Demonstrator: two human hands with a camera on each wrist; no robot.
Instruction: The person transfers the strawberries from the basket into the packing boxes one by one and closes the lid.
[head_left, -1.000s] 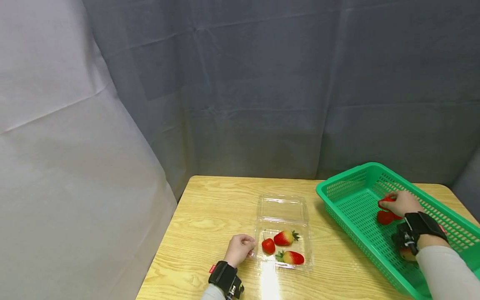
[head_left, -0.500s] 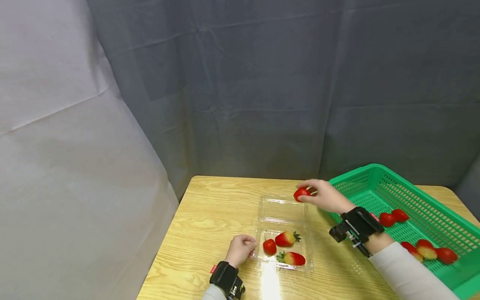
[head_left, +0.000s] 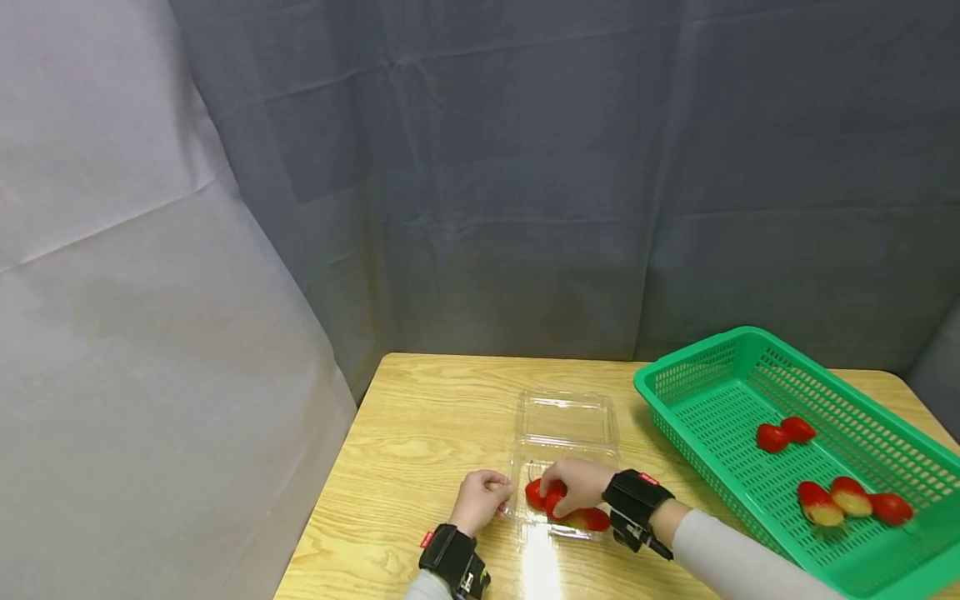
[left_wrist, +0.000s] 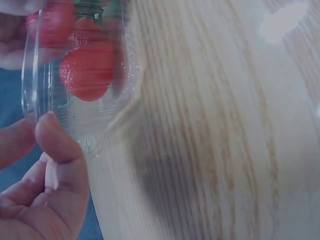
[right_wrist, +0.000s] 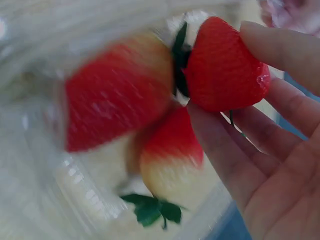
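Sideways now — strawberry [right_wrist: 222,65] in right hand [head_left: 576,483]; calyx leftward

Light wooden table [head_left: 420,433] with pale grain and rounded corners, glare patch near the front edge. Behind, dark grey cloth backdrop [head_left: 570,167], creased, hanging to the tabletop. On the left, white sheet [head_left: 120,333] draped at a slant, 1 long fold across.

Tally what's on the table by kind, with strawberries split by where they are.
Strawberries in the basket: 5
Strawberries in the clamshell, one held by the right hand: 4
Baskets: 1
Clamshells: 1
Total: 11
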